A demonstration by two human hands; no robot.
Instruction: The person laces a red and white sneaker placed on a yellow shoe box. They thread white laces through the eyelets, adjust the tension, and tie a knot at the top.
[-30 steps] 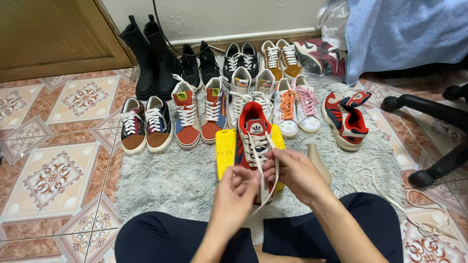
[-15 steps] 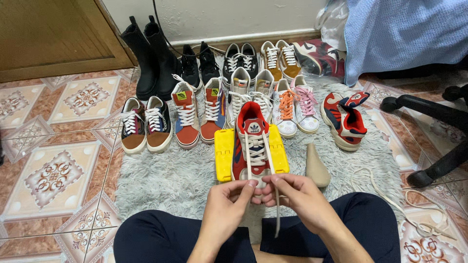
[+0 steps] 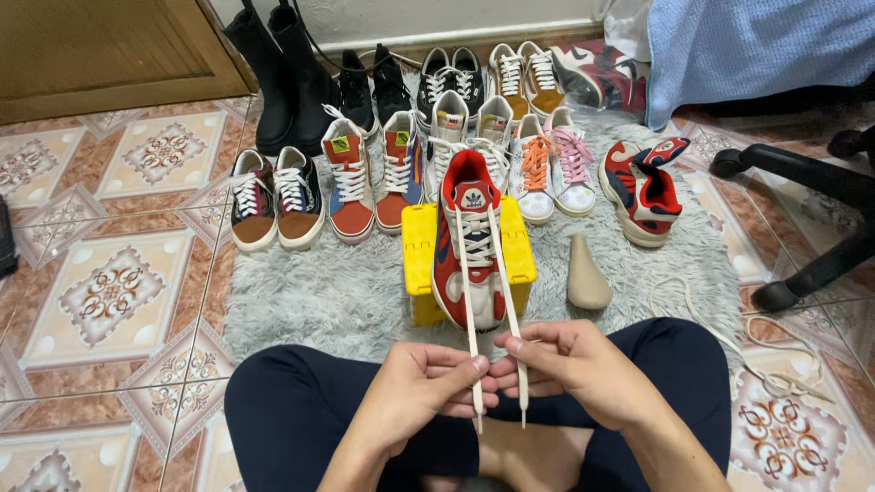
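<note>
- The red sneaker (image 3: 469,241) sat on a small yellow stool (image 3: 420,246) on the grey shaggy rug (image 3: 319,292), toe toward the person, directly ahead of both hands.
- Its white lace (image 3: 466,301) already ran through the eyelets in crossing rows up the tongue, as far as the view showed; the threading looked largely done.
- Two loose ends came off the shoe and stretched back toward the person, side by side and roughly level in length.
- No knot or bow was visible, so tying appeared to be what was left.
- The left hand (image 3: 415,396) had its grip closed on one lace end, pinched between thumb and forefinger, the tip hanging just below the fingers.
- The right hand (image 3: 583,369) had its grip closed on the other end in the same way, its tip also dangling below.
- The two hands touched or nearly touched at the knuckles, above the person's crossed legs in dark trousers.
- The shoe itself lay beyond the grips, apart from both hands and joined to them only by the taut laces.
- Just right of the stool a beige shoe insert (image 3: 586,273) lay on the rug; rows of other sneakers and a pair of black boots (image 3: 283,73) stood behind.
</note>
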